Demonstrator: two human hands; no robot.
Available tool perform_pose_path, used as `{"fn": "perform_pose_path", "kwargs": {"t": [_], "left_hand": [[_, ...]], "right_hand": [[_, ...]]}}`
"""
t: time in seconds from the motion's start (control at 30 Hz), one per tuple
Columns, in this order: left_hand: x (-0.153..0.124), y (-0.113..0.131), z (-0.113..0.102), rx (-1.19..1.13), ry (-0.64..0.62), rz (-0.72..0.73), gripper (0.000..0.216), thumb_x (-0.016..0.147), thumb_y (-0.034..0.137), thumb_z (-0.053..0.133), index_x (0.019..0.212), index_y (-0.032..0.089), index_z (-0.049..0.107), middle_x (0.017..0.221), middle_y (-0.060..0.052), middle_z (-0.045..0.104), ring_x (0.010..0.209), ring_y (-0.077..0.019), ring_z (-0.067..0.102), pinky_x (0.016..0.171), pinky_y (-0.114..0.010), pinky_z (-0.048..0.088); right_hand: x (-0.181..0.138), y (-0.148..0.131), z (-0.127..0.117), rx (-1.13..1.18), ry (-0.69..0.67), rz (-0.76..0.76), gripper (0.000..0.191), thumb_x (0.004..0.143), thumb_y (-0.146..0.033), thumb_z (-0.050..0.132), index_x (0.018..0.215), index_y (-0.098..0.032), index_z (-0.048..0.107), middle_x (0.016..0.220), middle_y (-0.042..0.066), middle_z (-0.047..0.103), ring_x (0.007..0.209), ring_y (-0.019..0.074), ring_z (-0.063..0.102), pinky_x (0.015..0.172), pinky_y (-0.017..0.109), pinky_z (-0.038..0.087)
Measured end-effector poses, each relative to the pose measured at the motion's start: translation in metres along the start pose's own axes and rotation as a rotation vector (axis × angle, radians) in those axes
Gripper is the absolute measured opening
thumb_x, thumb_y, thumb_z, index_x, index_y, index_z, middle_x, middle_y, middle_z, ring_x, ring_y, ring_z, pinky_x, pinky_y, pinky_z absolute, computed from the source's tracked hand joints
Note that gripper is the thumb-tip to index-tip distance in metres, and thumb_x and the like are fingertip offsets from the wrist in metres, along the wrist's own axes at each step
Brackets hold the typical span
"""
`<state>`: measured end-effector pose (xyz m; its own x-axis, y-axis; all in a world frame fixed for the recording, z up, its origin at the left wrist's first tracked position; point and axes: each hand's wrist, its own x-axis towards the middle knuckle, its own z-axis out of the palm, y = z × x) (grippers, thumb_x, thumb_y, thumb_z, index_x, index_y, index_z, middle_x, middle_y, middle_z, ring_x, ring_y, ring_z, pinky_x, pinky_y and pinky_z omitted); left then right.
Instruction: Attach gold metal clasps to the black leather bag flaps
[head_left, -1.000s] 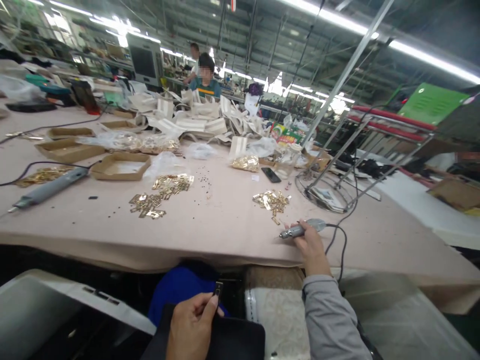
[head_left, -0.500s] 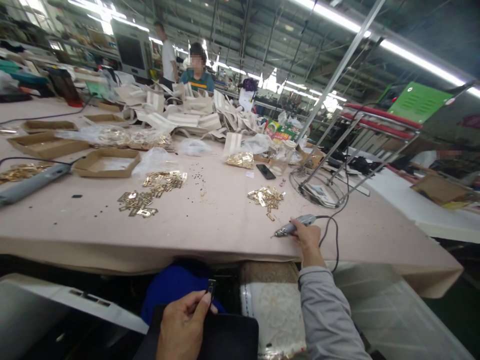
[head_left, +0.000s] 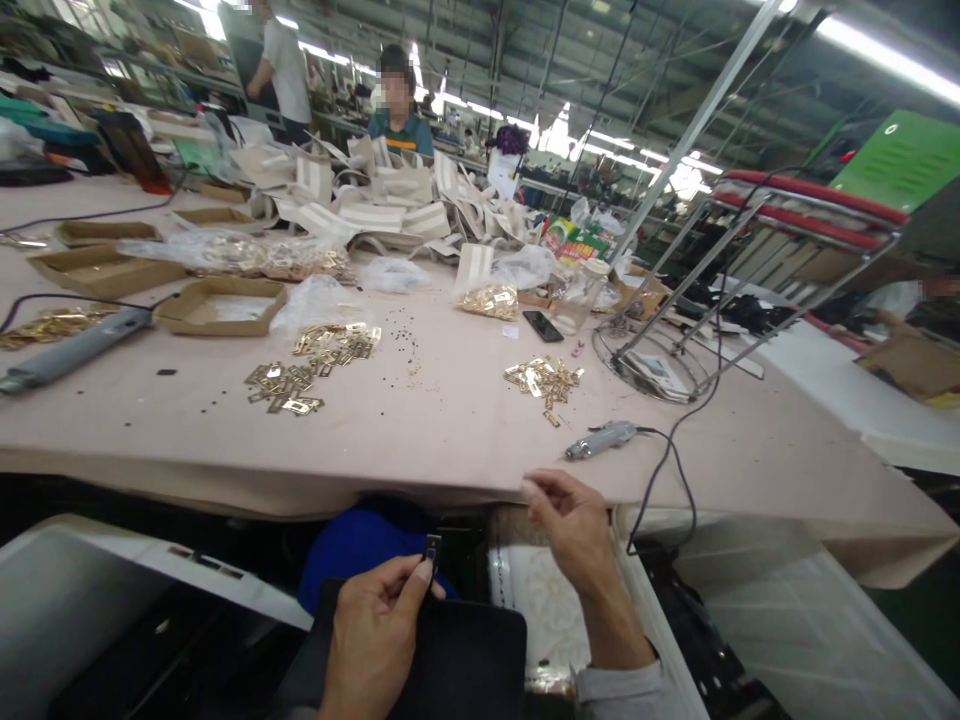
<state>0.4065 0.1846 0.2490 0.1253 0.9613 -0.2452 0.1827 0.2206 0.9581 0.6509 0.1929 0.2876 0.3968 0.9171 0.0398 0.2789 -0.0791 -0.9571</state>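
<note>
My left hand (head_left: 375, 625) is closed, pinching a small dark strap-like piece (head_left: 433, 550) with a shiny metal end between thumb and fingers. Under that hand lies a flat black panel (head_left: 480, 645) with rounded corners; whether the strap joins it is hidden. Near the table's front edge, my right hand (head_left: 574, 525) is held with fingers loosely bent and apart, nothing visible in them. Just beyond it, a grey corded electric screwdriver (head_left: 602, 440) rests on the table. Behind the tool sits a small pile of gold metal plates (head_left: 543, 378).
More gold plates (head_left: 289, 385) lie on the cloth-covered table (head_left: 442, 440) to the left, near a cardboard tray (head_left: 217, 315). At left rests another grey corded tool (head_left: 79, 352). A phone (head_left: 542, 326) and an upturned stool (head_left: 810, 205) are at right. A person (head_left: 401, 120) sits behind pale bag pieces (head_left: 405, 215).
My right hand has let go of the electric screwdriver and drawn back toward me, leaving it on the table. My left hand still pinches the strap piece. The view has shifted slightly.
</note>
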Motion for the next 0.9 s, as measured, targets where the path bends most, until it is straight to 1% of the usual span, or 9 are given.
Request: {"fn": "perform_pose_path", "kwargs": {"t": [0.07, 0.13, 0.23, 0.3, 0.4, 0.47, 0.63, 0.73, 0.9], "left_hand": [[-0.003, 0.006, 0.003, -0.001, -0.005, 0.029, 0.038, 0.09, 0.048, 0.063, 0.073, 0.018, 0.078, 0.069, -0.003, 0.075, 0.067, -0.0198, 0.066, 0.066, -0.026, 0.045], [-0.007, 0.014, 0.005, -0.015, -0.013, 0.075, 0.036, 0.092, 0.042, 0.062, 0.073, 0.016, 0.078, 0.068, -0.005, 0.075, 0.067, -0.0196, 0.067, 0.065, -0.027, 0.046], [-0.012, 0.023, 0.005, -0.08, -0.02, 0.087, 0.033, 0.092, 0.035, 0.061, 0.074, 0.014, 0.079, 0.066, -0.006, 0.073, 0.064, -0.0185, 0.068, 0.063, -0.026, 0.048], [-0.013, 0.026, 0.0, -0.145, -0.088, 0.021, 0.03, 0.091, 0.034, 0.06, 0.082, 0.012, 0.079, 0.061, -0.004, 0.07, 0.05, -0.0153, 0.065, 0.05, -0.023, 0.044], [-0.01, 0.029, -0.013, -0.23, -0.272, -0.039, 0.026, 0.089, 0.03, 0.061, 0.094, 0.011, 0.077, 0.063, -0.003, 0.069, 0.037, -0.0116, 0.06, 0.039, -0.019, 0.034], [-0.006, 0.029, -0.02, -0.269, -0.327, -0.051, 0.023, 0.085, 0.03, 0.065, 0.086, 0.01, 0.075, 0.053, 0.0, 0.062, 0.032, -0.0097, 0.054, 0.035, -0.017, 0.03], [-0.007, 0.012, -0.013, -0.354, -0.114, -0.138, 0.033, 0.075, 0.044, 0.075, 0.069, 0.012, 0.069, 0.039, 0.007, 0.042, 0.026, -0.0047, 0.028, 0.029, -0.019, 0.016], [-0.01, -0.009, -0.005, -0.306, 0.024, -0.15, 0.042, 0.08, 0.053, 0.07, 0.066, 0.014, 0.069, 0.041, 0.003, 0.048, 0.032, -0.0084, 0.037, 0.034, -0.022, 0.025], [0.0, -0.038, -0.011, -0.159, 0.285, -0.134, 0.032, 0.075, 0.044, 0.074, 0.062, 0.015, 0.073, 0.057, -0.004, 0.064, 0.061, -0.02, 0.06, 0.059, -0.029, 0.046]], "right_hand": [[-0.017, -0.006, 0.029, 0.082, -0.326, 0.037, 0.043, 0.083, -0.047, 0.079, 0.115, -0.018, 0.073, 0.092, 0.007, 0.075, 0.074, 0.0174, 0.065, 0.066, 0.028, 0.053], [-0.025, -0.011, 0.049, 0.086, -0.508, 0.042, 0.038, 0.086, -0.044, 0.077, 0.114, -0.018, 0.074, 0.091, 0.005, 0.074, 0.074, 0.016, 0.064, 0.065, 0.026, 0.052], [-0.022, -0.016, 0.066, 0.076, -0.631, 0.019, 0.028, 0.091, -0.044, 0.071, 0.092, -0.017, 0.076, 0.076, 0.003, 0.071, 0.062, 0.0129, 0.06, 0.059, 0.024, 0.047], [-0.017, -0.017, 0.072, 0.112, -0.691, 0.035, 0.031, 0.092, -0.044, 0.069, 0.082, -0.016, 0.074, 0.068, 0.002, 0.068, 0.055, 0.0117, 0.057, 0.054, 0.024, 0.044], [-0.01, -0.016, 0.078, 0.145, -0.724, 0.072, 0.032, 0.091, -0.046, 0.07, 0.08, -0.016, 0.073, 0.067, 0.002, 0.068, 0.053, 0.0112, 0.055, 0.052, 0.023, 0.043], [-0.005, -0.016, 0.082, 0.143, -0.745, 0.059, 0.033, 0.091, -0.046, 0.07, 0.079, -0.016, 0.073, 0.067, 0.002, 0.067, 0.053, 0.011, 0.055, 0.052, 0.023, 0.042], [0.0, -0.014, 0.095, 0.102, -0.833, 0.012, 0.031, 0.091, -0.042, 0.069, 0.076, -0.015, 0.072, 0.061, -0.001, 0.063, 0.05, 0.0098, 0.05, 0.049, 0.022, 0.035], [-0.002, -0.015, 0.105, 0.007, -0.863, -0.012, 0.028, 0.092, -0.039, 0.065, 0.077, -0.016, 0.071, 0.06, -0.001, 0.062, 0.051, 0.0105, 0.051, 0.05, 0.023, 0.035], [0.016, -0.035, 0.132, -0.315, -0.951, -0.211, 0.02, 0.089, -0.025, 0.062, 0.073, -0.019, 0.071, 0.063, -0.001, 0.067, 0.058, 0.014, 0.058, 0.056, 0.025, 0.039]]}}
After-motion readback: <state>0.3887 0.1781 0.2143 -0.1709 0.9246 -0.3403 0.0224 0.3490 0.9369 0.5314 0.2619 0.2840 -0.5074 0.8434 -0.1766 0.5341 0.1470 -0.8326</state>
